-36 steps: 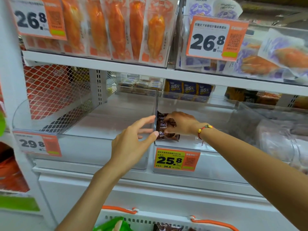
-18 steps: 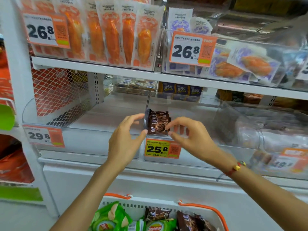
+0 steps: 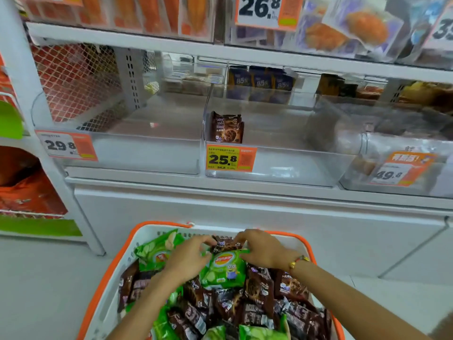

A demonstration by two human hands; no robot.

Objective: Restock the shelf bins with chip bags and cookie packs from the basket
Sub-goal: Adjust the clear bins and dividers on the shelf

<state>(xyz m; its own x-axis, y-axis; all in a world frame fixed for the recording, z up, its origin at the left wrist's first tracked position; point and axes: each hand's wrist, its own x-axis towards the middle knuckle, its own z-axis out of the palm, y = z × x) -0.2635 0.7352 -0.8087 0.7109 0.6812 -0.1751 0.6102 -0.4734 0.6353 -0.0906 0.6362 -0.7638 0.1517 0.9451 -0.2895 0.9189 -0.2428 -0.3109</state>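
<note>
My fingers [image 3: 208, 241] of both hands curl onto a brown cookie pack [image 3: 224, 244] at the basket [image 3: 307, 244] far end; pickup step; next, lift it clear

Cookie pack [image 3: 227, 128] in mid bin [image 3: 277, 165]; basket [image 3: 115, 271] below.
</note>
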